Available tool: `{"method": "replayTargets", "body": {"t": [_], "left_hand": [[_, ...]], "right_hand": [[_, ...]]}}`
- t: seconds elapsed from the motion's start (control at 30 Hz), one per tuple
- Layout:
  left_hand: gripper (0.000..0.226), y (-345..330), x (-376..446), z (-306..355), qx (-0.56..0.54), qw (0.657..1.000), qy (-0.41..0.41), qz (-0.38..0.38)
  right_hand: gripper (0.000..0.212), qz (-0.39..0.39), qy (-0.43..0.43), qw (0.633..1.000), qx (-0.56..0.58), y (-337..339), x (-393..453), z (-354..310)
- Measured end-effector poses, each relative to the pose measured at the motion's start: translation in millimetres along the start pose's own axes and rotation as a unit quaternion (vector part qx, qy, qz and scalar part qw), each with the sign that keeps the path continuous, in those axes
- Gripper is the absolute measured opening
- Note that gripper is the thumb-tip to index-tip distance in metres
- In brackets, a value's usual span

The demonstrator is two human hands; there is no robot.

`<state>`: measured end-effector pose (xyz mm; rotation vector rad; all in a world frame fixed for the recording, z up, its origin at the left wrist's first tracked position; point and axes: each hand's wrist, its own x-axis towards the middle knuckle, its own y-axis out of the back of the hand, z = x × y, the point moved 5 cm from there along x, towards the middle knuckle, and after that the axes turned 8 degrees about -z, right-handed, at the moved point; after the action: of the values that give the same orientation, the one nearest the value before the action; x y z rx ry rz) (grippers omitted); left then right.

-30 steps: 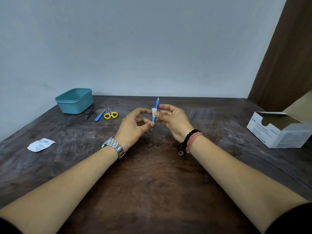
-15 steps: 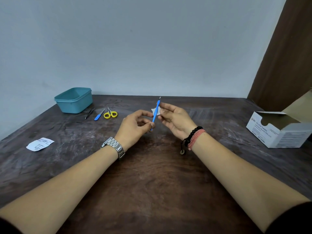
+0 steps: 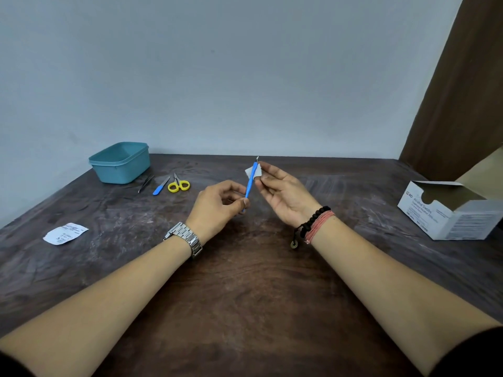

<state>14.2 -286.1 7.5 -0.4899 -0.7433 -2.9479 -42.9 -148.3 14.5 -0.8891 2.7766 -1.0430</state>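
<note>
Over the middle of the dark wooden table [image 3: 245, 295], my left hand [image 3: 217, 208] pinches the lower end of a thin blue-handled tool [image 3: 251, 180] with a small metal tip pointing up. My right hand [image 3: 283, 194] holds a small white swab pad [image 3: 250, 171] in its fingertips against the upper part of the blue handle, just below the tip. A metal watch is on my left wrist. Beads and a red thread band are on my right wrist.
At the far left stands a teal plastic tub [image 3: 119, 161]. Beside it lie tweezers [image 3: 145, 183], a blue-handled file [image 3: 160, 186] and yellow-handled scissors [image 3: 178, 185]. A torn white wrapper [image 3: 65, 234] lies at left. An open white box of swabs [image 3: 449, 210] sits at right.
The white pad in my right hand has slid up the blue handle toward the metal tip. The tool has tilted slightly rightward, and my left hand keeps its pinch.
</note>
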Motion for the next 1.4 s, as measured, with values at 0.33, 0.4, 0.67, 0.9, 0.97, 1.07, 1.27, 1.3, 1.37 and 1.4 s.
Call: {"method": "replayTargets", "body": {"t": [0.33,0.4,0.67,0.9,0.97,1.07,1.27,1.3,1.37,1.4], "left_hand": [[0.015,-2.9,-2.1,3.8,0.066,0.997,-0.026,-0.013],[0.015,-3.4,-2.5,4.3,0.081,0.996,-0.026,-0.012],[0.013,-5.0,-2.9,6.3,0.108,0.994,-0.027,-0.021],[0.011,-4.1,-3.2,6.2,0.112,0.993,-0.019,-0.023],[0.011,-3.9,-3.2,7.5,0.113,0.993,-0.02,-0.022],[0.012,-4.7,-3.5,7.7,0.115,0.993,-0.02,-0.026],[0.012,-3.4,-3.0,6.0,0.118,0.993,-0.019,-0.024],[0.012,-3.5,-2.9,5.9,0.117,0.993,-0.018,-0.025],[0.013,-3.7,-2.9,5.8,0.113,0.993,-0.016,-0.022],[0.013,-3.6,-2.6,5.4,0.112,0.993,-0.014,-0.019]], "right_hand": [[0.02,0.043,0.073,0.994,-0.062,2.5,-3.2,-15.0],[0.02,0.048,0.061,0.995,-0.066,4.0,-3.5,-11.5],[0.025,0.073,0.082,0.991,-0.072,6.1,-4.8,-20.3],[0.033,0.063,0.037,0.993,-0.093,5.1,-4.6,-5.2],[0.031,0.066,0.056,0.993,-0.083,5.8,-3.7,-11.8],[0.023,0.071,0.061,0.993,-0.069,8.6,-3.2,-14.8],[0.011,0.066,0.059,0.994,-0.071,8.9,-2.1,-16.8],[0.01,0.074,0.069,0.993,-0.058,11.1,-1.5,-20.0],[0.009,0.105,0.079,0.991,-0.04,18.4,-0.9,-23.3],[0.009,0.125,0.074,0.989,-0.043,22.5,-1.5,-22.6]]}}
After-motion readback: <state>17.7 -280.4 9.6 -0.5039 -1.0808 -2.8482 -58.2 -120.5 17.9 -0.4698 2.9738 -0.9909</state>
